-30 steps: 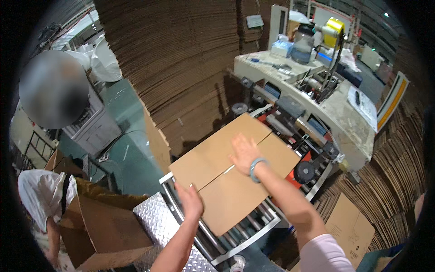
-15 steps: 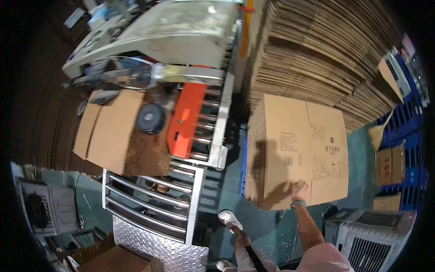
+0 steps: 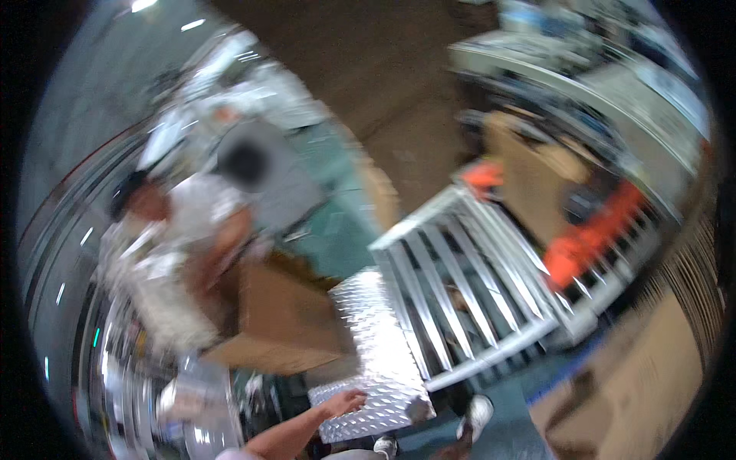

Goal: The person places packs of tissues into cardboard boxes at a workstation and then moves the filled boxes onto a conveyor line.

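Since the last look, the head view has swung to the left and the right hand is out of sight. Its touch on the big brown box (image 3: 640,383) at the near right has gone too.

From the head camera, the left hand (image 3: 343,402) is over the near end of the shiny bumpy metal plate (image 3: 372,318). Everything is blurry, so I cannot tell if it touches the plate. The plate is between an open brown box (image 3: 280,310) on the left and the silver rollers (image 3: 452,280) on the right. A co-worker (image 3: 203,203) leans over the open box. At the far right, another box (image 3: 529,180) sits in the machine (image 3: 640,88), by its orange parts (image 3: 598,238).

To reach well here, it seems best to go slowly, keep clear of the rollers, and not bump the co-worker's arms.

The left fingers (image 3: 356,396) look about half open and a bit bent. I see nothing in them. I cannot tell what the right fingers do.
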Demonstrator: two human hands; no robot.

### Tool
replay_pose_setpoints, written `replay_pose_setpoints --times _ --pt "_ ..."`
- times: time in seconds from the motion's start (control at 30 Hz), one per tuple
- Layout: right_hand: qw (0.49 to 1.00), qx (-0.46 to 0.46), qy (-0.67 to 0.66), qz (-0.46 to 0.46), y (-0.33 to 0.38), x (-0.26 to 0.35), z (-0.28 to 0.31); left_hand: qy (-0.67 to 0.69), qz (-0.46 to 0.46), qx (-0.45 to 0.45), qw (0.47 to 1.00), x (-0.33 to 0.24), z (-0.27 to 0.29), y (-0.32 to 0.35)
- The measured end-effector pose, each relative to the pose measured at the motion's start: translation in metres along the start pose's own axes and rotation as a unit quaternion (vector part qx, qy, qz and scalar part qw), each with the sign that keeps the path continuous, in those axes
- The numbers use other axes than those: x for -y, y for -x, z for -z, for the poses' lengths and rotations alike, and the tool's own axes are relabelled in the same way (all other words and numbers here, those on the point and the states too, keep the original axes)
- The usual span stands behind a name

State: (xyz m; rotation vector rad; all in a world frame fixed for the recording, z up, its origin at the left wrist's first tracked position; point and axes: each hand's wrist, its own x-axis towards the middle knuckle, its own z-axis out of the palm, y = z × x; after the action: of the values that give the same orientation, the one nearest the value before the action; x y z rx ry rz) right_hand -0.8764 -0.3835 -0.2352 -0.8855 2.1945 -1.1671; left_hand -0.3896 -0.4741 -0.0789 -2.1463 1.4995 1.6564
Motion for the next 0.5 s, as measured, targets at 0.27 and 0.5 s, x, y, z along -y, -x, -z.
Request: replay_pose_setpoints --times 0.27,0.5 --pt "0.983 0.134 0.099 0.082 0.006 0.07 -0.033 -0.242 0.167 -0.061 0.954 0.165 0.027 0.096" --pt "0.971 0.137 0.183 0.074 0.008 0.082 -0.006 -0.187 -0.097 -0.031 0.977 0.238 -0.01 0.067"
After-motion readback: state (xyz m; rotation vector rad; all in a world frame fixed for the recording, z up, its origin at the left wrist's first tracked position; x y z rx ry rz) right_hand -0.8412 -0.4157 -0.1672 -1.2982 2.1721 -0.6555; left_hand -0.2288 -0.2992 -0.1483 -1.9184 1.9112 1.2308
